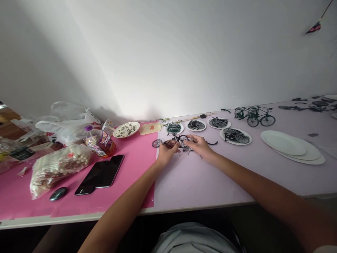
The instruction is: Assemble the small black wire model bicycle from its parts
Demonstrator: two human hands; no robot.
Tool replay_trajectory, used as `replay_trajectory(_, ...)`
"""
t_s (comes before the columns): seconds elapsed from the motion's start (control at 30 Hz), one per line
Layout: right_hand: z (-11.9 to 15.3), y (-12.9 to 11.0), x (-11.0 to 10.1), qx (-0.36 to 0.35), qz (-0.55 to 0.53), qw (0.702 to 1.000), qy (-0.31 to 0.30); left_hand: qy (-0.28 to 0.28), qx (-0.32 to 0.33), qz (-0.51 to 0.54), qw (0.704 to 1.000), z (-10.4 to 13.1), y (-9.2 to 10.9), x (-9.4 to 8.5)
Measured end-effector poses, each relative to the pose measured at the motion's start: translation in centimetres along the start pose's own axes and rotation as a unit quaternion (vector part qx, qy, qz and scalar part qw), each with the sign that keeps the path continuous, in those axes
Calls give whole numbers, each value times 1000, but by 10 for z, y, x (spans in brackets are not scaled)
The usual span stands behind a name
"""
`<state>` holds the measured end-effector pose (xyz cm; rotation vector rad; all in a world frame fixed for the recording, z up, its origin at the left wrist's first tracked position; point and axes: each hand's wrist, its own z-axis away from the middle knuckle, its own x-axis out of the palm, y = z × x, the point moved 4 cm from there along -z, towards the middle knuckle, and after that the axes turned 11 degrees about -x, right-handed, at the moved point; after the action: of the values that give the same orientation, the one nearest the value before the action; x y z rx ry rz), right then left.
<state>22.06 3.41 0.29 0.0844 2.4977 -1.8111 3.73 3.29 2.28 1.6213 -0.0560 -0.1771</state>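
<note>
A small black model bicycle (176, 139) is between my two hands above the table. My left hand (167, 151) is closed on its frame, with thumb and fingers pinched together. My right hand (199, 147) pinches at the spoked wheel (183, 141) on its right side; the fingertips partly cover the rim. Another black wheel (157, 143) shows just left of my left hand, and I cannot tell whether it is joined to the frame. A curved black strip (212, 142) lies right of my right hand. Small grey pieces (187, 150) show below the wheel.
Behind my hands stand plates of green parts (173, 128), black wheels (196, 125) and dark parts (219, 122). Green model bicycles (260, 117) and stacked white plates (313, 156) are right. Leftward lie two phones (101, 175), a mouse (58, 193), a bottle (100, 142) and bags (61, 163).
</note>
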Motion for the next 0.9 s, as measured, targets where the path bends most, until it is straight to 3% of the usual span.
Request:
replay_trajectory(0.43, 1, -5, 1, 3, -31, 999, -21, -70, -9, 31, 997, -5, -12, 1)
replay_trajectory(0.63, 1, -3, 0, 8, -36, 999, -25, -68, -41, 60, 995, -7, -14, 0)
replay_trajectory(0.9, 2, -10, 3, 20, -58, 998, -21, -78, -34, 44, 995, -6, -11, 0)
